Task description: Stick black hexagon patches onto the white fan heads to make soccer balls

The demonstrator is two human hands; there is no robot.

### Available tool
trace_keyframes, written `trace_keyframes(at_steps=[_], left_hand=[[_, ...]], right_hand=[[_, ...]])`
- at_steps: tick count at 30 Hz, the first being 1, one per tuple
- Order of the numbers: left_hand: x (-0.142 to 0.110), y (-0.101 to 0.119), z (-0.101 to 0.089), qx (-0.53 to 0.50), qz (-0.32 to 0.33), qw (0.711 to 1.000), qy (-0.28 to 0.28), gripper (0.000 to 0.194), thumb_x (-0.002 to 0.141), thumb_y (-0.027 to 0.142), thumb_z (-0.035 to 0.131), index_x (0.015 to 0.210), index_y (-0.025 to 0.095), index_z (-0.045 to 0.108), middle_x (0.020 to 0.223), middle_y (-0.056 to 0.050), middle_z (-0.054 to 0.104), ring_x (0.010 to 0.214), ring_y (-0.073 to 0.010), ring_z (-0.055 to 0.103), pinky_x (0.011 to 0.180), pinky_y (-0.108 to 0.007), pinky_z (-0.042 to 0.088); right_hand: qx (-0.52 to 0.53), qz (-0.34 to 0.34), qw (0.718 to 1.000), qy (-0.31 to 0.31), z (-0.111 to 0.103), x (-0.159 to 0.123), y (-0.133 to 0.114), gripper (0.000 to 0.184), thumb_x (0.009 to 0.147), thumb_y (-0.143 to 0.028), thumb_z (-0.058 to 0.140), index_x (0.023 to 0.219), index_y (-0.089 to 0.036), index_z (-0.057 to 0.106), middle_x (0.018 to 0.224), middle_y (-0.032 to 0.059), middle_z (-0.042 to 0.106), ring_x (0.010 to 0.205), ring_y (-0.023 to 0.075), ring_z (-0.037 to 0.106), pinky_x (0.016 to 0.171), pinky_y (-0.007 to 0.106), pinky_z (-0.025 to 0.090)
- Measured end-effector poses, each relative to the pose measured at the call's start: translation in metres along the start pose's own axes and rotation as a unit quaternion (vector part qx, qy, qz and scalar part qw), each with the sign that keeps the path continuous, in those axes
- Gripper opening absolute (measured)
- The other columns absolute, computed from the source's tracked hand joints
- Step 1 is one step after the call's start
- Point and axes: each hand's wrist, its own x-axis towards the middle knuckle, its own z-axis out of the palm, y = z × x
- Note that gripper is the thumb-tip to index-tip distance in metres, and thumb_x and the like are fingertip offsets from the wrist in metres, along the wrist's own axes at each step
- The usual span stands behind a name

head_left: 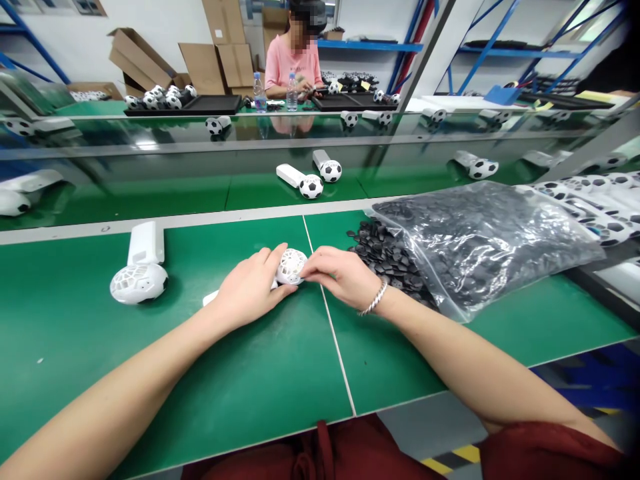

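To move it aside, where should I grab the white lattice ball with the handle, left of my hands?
Probably by the solid white handle, from above with your left hand: it points away from you, blocky and free to grasp, while the lattice ball looks open and likelier to flex.

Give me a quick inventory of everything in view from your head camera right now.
lattice ball: 1, white, between both hands on the green workbench
lattice ball with handle: 1, white, lying on the bench left of the hands
football-pattern balls with handles: several, black and white, on the bench beyond and on the far bench
plastic bag of black pieces: 1, clear with black contents, right of the hands
loose black pieces: many, black, beside the bag's mouth
trays: 2, black, far bench
water bottles: 2, clear, far bench
cardboard boxes: several, brown, back left
co-worker: 1, pink top, behind the far bench
left hand: 1, on the lattice ball
right hand: 1, on the lattice ball, silver bracelet on the wrist
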Motion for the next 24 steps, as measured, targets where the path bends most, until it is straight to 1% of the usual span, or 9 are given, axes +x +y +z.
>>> trace_keyframes(at_steps=[4,7,10,12,13,15,18,21,24], left_hand=[[0.001,0.001,0.001,-0.013,0.004,1.0,-0.003,0.072,0.079,0.056,0.046,0.136,0.015,0.027,0.114,-0.012,0.054,0.098,-0.0286,0.055,0.079,-0.037,0.045],[0.001,0.001,0.0,-0.032,0.004,0.999,-0.004,0.074,0.078,0.061,0.044,0.135,0.016,0.029,0.116,-0.012,0.054,0.101,-0.029,0.055,0.08,-0.038,0.045],[0.0,-0.001,0.0,-0.049,-0.003,0.999,0.003,0.068,0.08,0.06,0.04,0.133,0.018,0.032,0.118,-0.011,0.054,0.103,-0.0281,0.054,0.081,-0.038,0.045],[0.0,-0.003,0.0,-0.06,-0.006,0.998,-0.001,0.066,0.08,0.059,0.04,0.133,0.02,0.033,0.119,-0.01,0.054,0.103,-0.0276,0.054,0.081,-0.037,0.045],[0.0,-0.004,0.0,-0.064,-0.006,0.998,-0.005,0.065,0.08,0.058,0.041,0.133,0.02,0.032,0.12,-0.01,0.054,0.104,-0.0275,0.054,0.081,-0.037,0.045],[0.0,-0.005,0.0,-0.072,-0.005,0.997,-0.013,0.065,0.081,0.056,0.042,0.134,0.02,0.031,0.121,-0.009,0.053,0.106,-0.0273,0.053,0.084,-0.037,0.044],[0.001,-0.006,0.0,-0.077,-0.004,0.997,-0.012,0.063,0.081,0.053,0.042,0.134,0.02,0.031,0.122,-0.009,0.053,0.108,-0.0271,0.052,0.087,-0.038,0.043],[0.001,-0.005,0.0,-0.076,-0.004,0.997,-0.007,0.061,0.082,0.054,0.041,0.132,0.021,0.034,0.122,-0.008,0.053,0.107,-0.0272,0.052,0.085,-0.038,0.044],[0.0,-0.004,0.0,-0.077,-0.01,0.997,-0.004,0.059,0.081,0.054,0.042,0.13,0.024,0.036,0.121,-0.006,0.054,0.105,-0.0268,0.054,0.081,-0.038,0.046]], right_hand=[[-0.056,-0.062,0.996,-0.008,0.012,-0.001,0.001,0.013,0.086,-0.019,0.05,0.086,-0.02,0.062,0.087,0.0037,0.062,0.081,0.0155,0.055,0.071,0.029,0.039],[-0.068,-0.069,0.995,0.004,0.017,0.0,0.001,0.01,0.086,-0.02,0.05,0.087,-0.02,0.061,0.087,0.0033,0.062,0.08,0.0165,0.055,0.072,0.031,0.037],[-0.036,-0.044,0.998,0.042,0.019,0.0,0.003,0.009,0.084,-0.022,0.053,0.092,-0.019,0.056,0.088,0.0048,0.06,0.085,0.0177,0.053,0.078,0.033,0.04],[-0.002,-0.017,0.997,0.07,0.021,0.0,0.006,0.022,0.08,-0.027,0.058,0.099,-0.017,0.053,0.099,0.0087,0.057,0.097,0.0207,0.051,0.084,0.036,0.041],[0.016,-0.001,0.997,0.072,0.021,0.0,0.008,0.03,0.079,-0.029,0.06,0.104,-0.017,0.05,0.107,0.0113,0.055,0.105,0.0225,0.048,0.086,0.037,0.042],[0.055,0.038,0.997,0.049,0.023,0.0,0.011,0.041,0.078,-0.03,0.06,0.114,-0.016,0.045,0.12,0.0143,0.049,0.113,0.0244,0.044,0.087,0.039,0.043],[0.093,0.083,0.992,0.01,0.025,0.001,0.011,0.044,0.079,-0.027,0.058,0.118,-0.016,0.042,0.119,0.0127,0.052,0.108,0.023,0.05,0.087,0.039,0.044],[0.099,0.103,0.99,0.013,0.026,0.003,0.007,0.043,0.076,-0.025,0.061,0.115,-0.015,0.045,0.113,0.0112,0.055,0.101,0.0213,0.054,0.086,0.037,0.044],[0.114,0.105,0.988,0.002,0.019,0.008,0.012,0.039,0.076,-0.024,0.063,0.111,-0.015,0.049,0.108,0.0078,0.059,0.095,0.0178,0.056,0.083,0.033,0.046]])
